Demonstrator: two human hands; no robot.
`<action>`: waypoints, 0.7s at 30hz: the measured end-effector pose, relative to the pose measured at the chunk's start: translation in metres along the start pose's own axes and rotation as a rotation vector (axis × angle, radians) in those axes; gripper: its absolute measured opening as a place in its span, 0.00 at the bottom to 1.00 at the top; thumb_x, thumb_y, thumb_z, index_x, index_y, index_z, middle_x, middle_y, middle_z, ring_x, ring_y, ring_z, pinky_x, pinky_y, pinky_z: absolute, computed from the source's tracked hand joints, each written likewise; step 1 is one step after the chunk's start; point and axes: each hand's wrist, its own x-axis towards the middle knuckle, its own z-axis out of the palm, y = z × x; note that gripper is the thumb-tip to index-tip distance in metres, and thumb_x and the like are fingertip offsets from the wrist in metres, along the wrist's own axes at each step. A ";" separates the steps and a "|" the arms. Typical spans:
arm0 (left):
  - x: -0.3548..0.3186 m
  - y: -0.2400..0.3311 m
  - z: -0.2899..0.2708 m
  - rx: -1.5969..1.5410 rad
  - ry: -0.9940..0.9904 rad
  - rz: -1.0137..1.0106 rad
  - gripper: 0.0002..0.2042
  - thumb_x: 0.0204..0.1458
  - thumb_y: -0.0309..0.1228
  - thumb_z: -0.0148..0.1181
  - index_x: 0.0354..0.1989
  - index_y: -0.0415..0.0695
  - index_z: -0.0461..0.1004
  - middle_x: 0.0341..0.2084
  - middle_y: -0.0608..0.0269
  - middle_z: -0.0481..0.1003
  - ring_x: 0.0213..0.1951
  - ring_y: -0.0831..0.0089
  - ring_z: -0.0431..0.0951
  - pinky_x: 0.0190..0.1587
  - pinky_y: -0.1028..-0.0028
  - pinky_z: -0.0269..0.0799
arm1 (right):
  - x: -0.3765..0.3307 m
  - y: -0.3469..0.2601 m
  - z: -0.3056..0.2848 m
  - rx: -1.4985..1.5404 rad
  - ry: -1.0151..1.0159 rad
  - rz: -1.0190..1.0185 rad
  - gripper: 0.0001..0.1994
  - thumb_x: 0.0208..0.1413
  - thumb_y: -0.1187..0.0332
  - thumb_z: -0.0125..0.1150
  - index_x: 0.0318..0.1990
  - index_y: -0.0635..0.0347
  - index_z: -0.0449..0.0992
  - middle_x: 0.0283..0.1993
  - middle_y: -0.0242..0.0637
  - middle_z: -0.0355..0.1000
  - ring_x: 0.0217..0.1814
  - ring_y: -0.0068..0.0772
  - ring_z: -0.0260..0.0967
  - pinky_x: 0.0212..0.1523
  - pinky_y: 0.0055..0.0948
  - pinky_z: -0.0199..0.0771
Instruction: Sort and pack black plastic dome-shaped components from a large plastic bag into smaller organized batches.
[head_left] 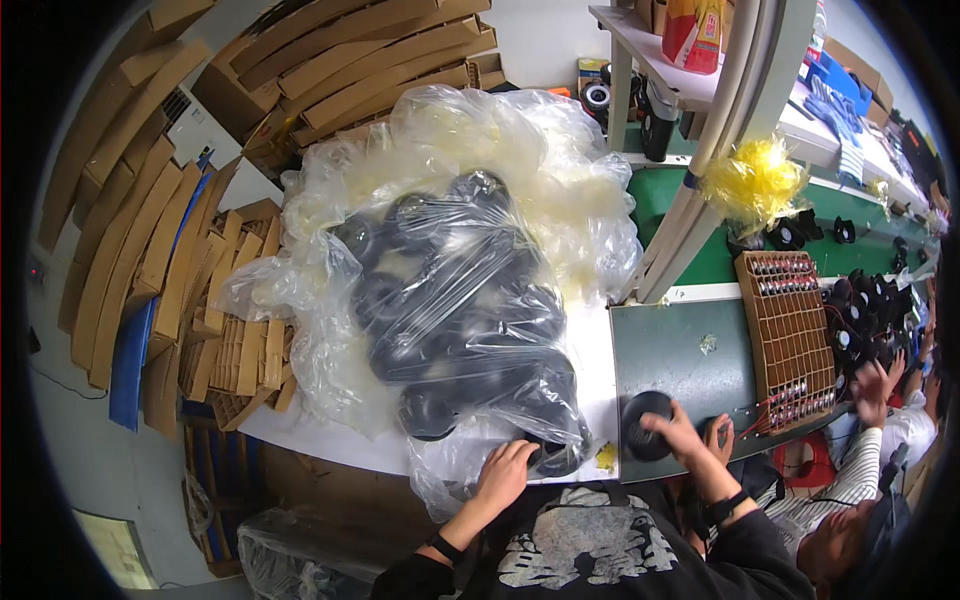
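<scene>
A clear plastic bag [450, 290] full of black round parts lies on the white table in front of me. At its near edge, my left hand [505, 474] has its fingers curled over one black round part [568, 458], partly covered by plastic. Over on the dark green worktop to the right, my right hand [682, 436] grips another black round part [645, 428] by its side, thumb on top. That part has a ribbed-looking round face. The fingertips of my left hand are partly hidden against the dark part.
Beside my right hand is a co-worker's hand [718, 440]. A cardboard divider tray [790, 340] with small wired parts stands farther right, near a green conveyor [680, 215]. A white post [715, 150] rises at the table's far right. Flattened cartons [130, 260] are stacked left.
</scene>
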 end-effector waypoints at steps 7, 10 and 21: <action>0.036 -0.002 0.010 0.407 -0.131 0.542 0.21 0.45 0.24 0.51 0.52 0.38 0.67 0.51 0.57 0.67 0.56 0.62 0.65 0.59 0.66 0.59 | 0.102 0.087 -0.048 -1.055 1.020 -0.301 0.33 0.44 0.62 0.69 0.54 0.71 0.63 0.48 0.51 0.70 0.52 0.51 0.68 0.54 0.42 0.67; 0.023 0.000 0.004 0.452 -0.100 0.629 0.19 0.46 0.26 0.52 0.49 0.38 0.68 0.47 0.56 0.69 0.54 0.63 0.66 0.59 0.67 0.59 | 0.052 0.006 -0.017 -1.111 0.913 -0.694 0.28 0.43 0.64 0.68 0.51 0.71 0.66 0.47 0.54 0.70 0.51 0.58 0.66 0.55 0.44 0.65; 0.020 -0.007 0.008 0.470 -0.211 0.507 0.22 0.37 0.39 0.67 0.40 0.43 0.70 0.37 0.63 0.69 0.42 0.66 0.67 0.46 0.70 0.62 | -0.012 -0.013 0.110 -1.326 -0.412 -1.246 0.25 0.49 0.61 0.56 0.56 0.57 0.68 0.58 0.33 0.66 0.61 0.34 0.61 0.57 0.33 0.62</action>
